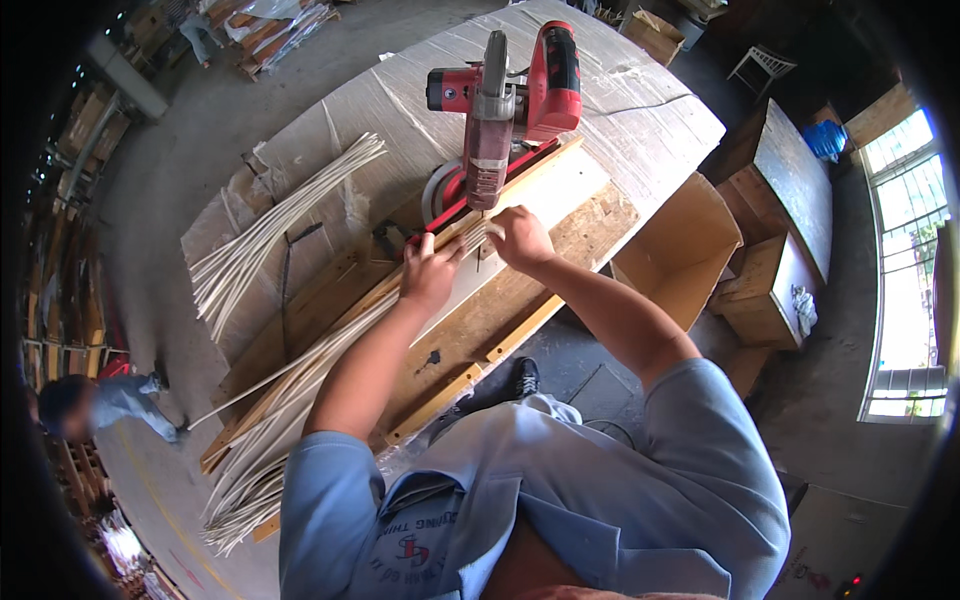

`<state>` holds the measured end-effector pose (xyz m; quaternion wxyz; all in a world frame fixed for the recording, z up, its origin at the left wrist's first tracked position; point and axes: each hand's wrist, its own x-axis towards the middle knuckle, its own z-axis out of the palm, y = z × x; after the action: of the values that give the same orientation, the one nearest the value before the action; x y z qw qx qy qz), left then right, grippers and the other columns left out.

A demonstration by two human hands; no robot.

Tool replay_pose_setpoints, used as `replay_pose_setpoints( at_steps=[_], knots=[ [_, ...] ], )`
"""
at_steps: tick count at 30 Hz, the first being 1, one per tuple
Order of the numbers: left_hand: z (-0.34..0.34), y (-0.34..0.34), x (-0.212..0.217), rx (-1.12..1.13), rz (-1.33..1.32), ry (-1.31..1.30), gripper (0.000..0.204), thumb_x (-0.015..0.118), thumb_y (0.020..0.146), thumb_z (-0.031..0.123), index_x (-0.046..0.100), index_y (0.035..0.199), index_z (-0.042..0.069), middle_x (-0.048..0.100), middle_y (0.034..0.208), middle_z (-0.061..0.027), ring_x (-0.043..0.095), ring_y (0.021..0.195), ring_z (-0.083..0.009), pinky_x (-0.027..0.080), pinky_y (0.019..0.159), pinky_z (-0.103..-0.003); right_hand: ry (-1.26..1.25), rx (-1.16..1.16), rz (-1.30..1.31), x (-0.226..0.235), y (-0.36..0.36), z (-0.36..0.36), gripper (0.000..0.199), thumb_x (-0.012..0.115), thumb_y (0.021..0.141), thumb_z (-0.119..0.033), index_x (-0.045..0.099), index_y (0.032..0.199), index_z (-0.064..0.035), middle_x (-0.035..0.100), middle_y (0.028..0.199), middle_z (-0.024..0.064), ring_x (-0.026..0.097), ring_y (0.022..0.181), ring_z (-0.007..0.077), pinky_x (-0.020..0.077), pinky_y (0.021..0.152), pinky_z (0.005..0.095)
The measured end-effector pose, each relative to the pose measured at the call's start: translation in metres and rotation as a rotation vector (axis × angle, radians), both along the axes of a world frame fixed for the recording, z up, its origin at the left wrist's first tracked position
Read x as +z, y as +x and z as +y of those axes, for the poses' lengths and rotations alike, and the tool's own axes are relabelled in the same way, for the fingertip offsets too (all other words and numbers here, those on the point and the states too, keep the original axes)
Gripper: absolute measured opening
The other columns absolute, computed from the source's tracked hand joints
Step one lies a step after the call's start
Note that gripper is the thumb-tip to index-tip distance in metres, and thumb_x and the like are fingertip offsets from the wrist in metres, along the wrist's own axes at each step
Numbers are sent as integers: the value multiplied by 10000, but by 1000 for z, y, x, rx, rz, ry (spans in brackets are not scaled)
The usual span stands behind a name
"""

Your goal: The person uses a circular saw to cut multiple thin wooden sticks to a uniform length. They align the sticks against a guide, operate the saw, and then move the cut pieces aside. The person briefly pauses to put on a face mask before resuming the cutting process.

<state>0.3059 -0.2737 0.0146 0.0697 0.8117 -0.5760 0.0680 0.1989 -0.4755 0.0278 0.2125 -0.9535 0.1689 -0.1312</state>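
Note:
Both of my hands are at the fence of a red miter saw (490, 150) on the workbench. My left hand (430, 275) grips a bundle of long, thin, pale rods (330, 350), with one finger up against the saw's red edge. The rods run from there toward the lower left, their ends fanning out past the bench edge. Close beside the saw head, my right hand (522, 240) has its fingers curled around the rods' other end. What lies under those fingers is mostly hidden.
A second bundle of pale rods (270, 230) lies on the covered bench (640, 110) to the left. A large open cardboard box (680, 250) stands at right, near a wooden cabinet (785, 190). Wooden strips (525, 328) line the near bench edge. Another person (120, 400) is at far left.

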Motion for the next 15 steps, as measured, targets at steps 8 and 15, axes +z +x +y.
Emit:
replay_pose_setpoints(
  at_steps=[8,15],
  knots=[
    [-2,-2,9,0,70,-14,378,634,950,156,743,1312,165,633,1486,78,520,1255,-296,416,1085,-572,965,-348,462,3,53,-32,360,829,920,-280,680,720,-21,688,615,94,637,441,187,423,369,321],
    [7,-1,3,2,35,-55,355,626,941,146,763,1268,135,657,1449,73,539,1195,-277,440,1038,-548,998,-199,649,-7,71,-40,398,823,940,-303,648,679,-58,657,584,83,641,471,189,432,399,332]
  ],
)
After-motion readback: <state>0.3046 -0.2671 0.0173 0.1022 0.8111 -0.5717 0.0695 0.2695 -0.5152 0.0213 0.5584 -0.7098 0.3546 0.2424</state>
